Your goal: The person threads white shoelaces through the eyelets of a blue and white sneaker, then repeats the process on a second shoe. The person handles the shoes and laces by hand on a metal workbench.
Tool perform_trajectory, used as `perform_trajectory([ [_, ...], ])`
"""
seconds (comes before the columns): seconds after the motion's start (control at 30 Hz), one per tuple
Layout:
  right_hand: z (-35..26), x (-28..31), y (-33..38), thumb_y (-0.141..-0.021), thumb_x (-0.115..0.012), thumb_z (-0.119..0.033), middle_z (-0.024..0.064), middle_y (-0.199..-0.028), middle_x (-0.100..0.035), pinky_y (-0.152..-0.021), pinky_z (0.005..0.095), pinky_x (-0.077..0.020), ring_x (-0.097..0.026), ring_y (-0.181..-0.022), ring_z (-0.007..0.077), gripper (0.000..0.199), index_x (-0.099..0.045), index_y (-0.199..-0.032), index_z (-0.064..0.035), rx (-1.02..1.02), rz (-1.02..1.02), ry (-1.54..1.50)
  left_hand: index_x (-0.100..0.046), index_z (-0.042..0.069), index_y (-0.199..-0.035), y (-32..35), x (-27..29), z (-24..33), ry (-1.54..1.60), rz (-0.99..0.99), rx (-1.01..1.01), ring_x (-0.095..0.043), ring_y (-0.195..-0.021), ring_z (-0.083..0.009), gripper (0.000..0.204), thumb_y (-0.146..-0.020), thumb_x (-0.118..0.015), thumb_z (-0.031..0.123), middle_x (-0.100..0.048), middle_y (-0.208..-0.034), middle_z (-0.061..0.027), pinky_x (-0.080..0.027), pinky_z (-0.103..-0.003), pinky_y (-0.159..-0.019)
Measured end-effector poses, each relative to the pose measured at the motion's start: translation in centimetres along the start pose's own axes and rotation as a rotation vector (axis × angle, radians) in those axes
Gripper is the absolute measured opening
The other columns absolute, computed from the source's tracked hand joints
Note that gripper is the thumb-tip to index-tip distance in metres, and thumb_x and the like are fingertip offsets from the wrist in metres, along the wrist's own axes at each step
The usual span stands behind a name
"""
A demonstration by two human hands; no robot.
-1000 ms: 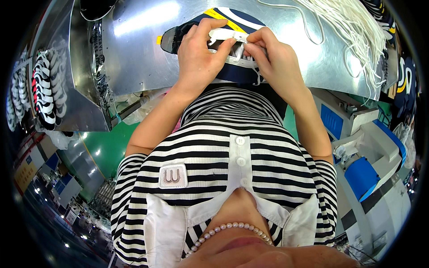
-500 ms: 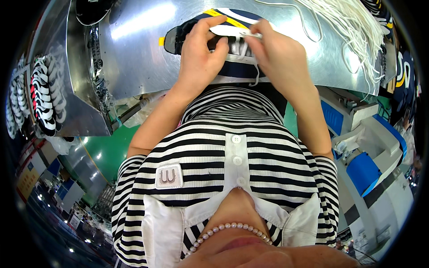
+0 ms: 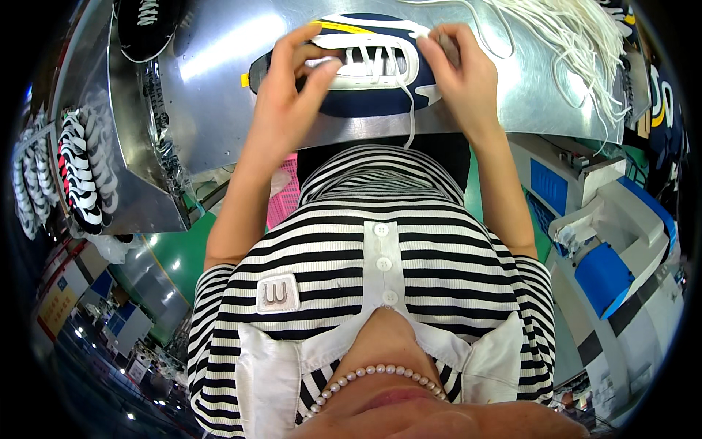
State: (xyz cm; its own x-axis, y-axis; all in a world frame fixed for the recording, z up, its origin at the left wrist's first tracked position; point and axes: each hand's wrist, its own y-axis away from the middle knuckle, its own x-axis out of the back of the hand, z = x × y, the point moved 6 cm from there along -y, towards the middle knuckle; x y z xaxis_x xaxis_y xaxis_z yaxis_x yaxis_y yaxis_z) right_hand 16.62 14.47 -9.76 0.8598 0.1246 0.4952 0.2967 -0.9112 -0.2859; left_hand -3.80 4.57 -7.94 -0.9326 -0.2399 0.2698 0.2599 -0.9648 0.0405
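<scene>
A navy shoe upper with white trim and a yellow stripe lies sideways on the metal table, toe end to the right. White lace crosses several of its eyelets, and one loose end trails over the near side toward the table edge. My left hand grips the upper at its opening, thumb and fingers bent around the white tongue area. At the toe end, my right hand has thumb and index finger curled together against the upper; what lies between their tips is hidden.
A bundle of loose white laces lies at the right of the metal table. A black shoe stands at the back left. Striped shoe parts hang at the far left. A grey-and-blue machine stands at right.
My hands have moved apart, left hand leftward and right hand rightward, uncovering the laced opening. The white strip between them is no longer held up, and the upper has shifted slightly left.
</scene>
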Motion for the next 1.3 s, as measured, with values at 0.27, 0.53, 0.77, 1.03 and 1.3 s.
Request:
perform_trajectory([
  [0.27,-3.2,-0.8,5.0,-0.083,-0.074,-0.018,0.0048,-0.067,-0.065,-0.049,0.0320,-0.0444,-0.062,-0.054,0.0198,0.012,-0.066,-0.087,-0.0104,0.087,-0.264,0.247,-0.066,0.009,-0.107,1.0,-4.1,2.7,-0.859,-0.003,-0.495,-0.061,-0.092,-0.0261,0.033,-0.079,-0.078,0.020,-0.066,-0.099,-0.0055,-0.042,-0.037,-0.080],
  [0.53,-4.6,-0.4,9.1,-0.083,-0.076,-0.022,0.0083,-0.077,-0.069,-0.055,0.0315,-0.0489,-0.063,-0.058,0.0206,0.016,-0.072,-0.090,-0.0080,0.218,-0.616,-0.028,-0.069,0.009,-0.100,-1.7,-2.7,2.8,-0.786,0.117,-0.504,-0.059,-0.086,-0.0263,0.022,-0.080,-0.075,0.018,-0.064,-0.087,-0.0058,-0.041,-0.037,-0.077],
  [0.77,-1.8,-1.3,2.3,-0.092,-0.069,-0.022,-0.0023,-0.065,-0.060,-0.051,0.0194,-0.0353,-0.048,-0.056,0.0032,0.020,-0.072,-0.091,-0.0016,-0.296,-0.287,-0.515,-0.069,0.010,-0.094,0.2,-3.8,6.1,-0.694,0.131,-0.676,-0.055,-0.078,-0.0239,0.018,-0.076,-0.073,0.009,-0.057,-0.078,-0.0038,-0.038,-0.036,-0.068],
  [1.03,-7.0,-4.4,4.1,-0.100,-0.054,-0.034,-0.0051,-0.063,-0.041,-0.044,0.0180,-0.0272,-0.031,-0.048,0.0027,0.039,-0.058,-0.117,0.0004,-0.334,-0.846,-1.901,-0.069,0.008,-0.100,0.5,-3.5,8.9,-0.627,0.100,-0.696,-0.054,-0.077,-0.0261,0.027,-0.074,-0.073,0.007,-0.056,-0.079,-0.0051,-0.042,-0.037,-0.068],
  [1.3,-4.6,-2.2,7.7,-0.095,-0.066,-0.019,0.0019,-0.084,-0.058,-0.070,0.0224,-0.0449,-0.056,-0.075,0.0100,0.018,-0.069,-0.101,-0.0019,-0.250,-0.612,-0.662,-0.070,0.007,-0.100,-1.5,-2.7,5.0,-0.703,0.091,-0.539,-0.056,-0.082,-0.0296,0.021,-0.080,-0.071,0.012,-0.060,-0.085,-0.0082,-0.047,-0.040,-0.072],
])
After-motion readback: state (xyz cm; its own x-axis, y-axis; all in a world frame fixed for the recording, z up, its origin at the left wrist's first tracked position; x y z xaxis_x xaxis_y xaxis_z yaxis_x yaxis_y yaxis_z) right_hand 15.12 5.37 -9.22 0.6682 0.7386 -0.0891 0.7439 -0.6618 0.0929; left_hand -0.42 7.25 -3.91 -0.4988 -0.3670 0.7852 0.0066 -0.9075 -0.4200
